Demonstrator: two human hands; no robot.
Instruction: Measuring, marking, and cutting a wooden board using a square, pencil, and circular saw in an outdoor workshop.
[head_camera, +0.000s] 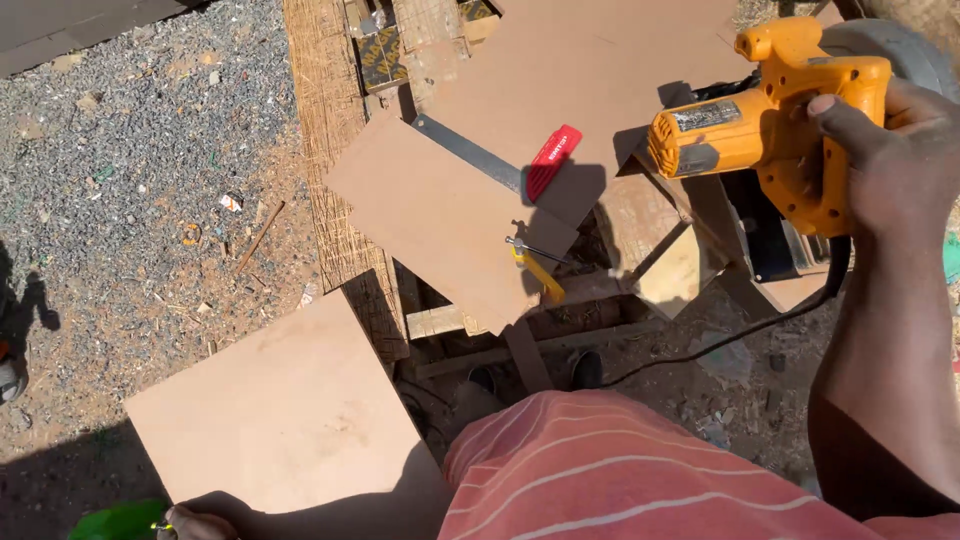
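My right hand (885, 150) grips the handle of a yellow circular saw (770, 125), held up at the upper right above the bench. My left hand (195, 523) shows only at the bottom edge. It rests on the near edge of a loose brown board (285, 410) and lies next to something green; whether it grips anything I cannot tell. A second brown board (440, 215) lies on the bench. Across it lies a metal square with a red handle (552, 160), with a yellow clamp (535, 268) at its near edge.
The saw's black cord (740, 335) hangs down toward the ground. A large brown panel (600, 70) lies behind the bench boards. Rough wooden bench timbers (335, 130) run along the left. Gravel ground (130, 150) with scraps spreads to the left.
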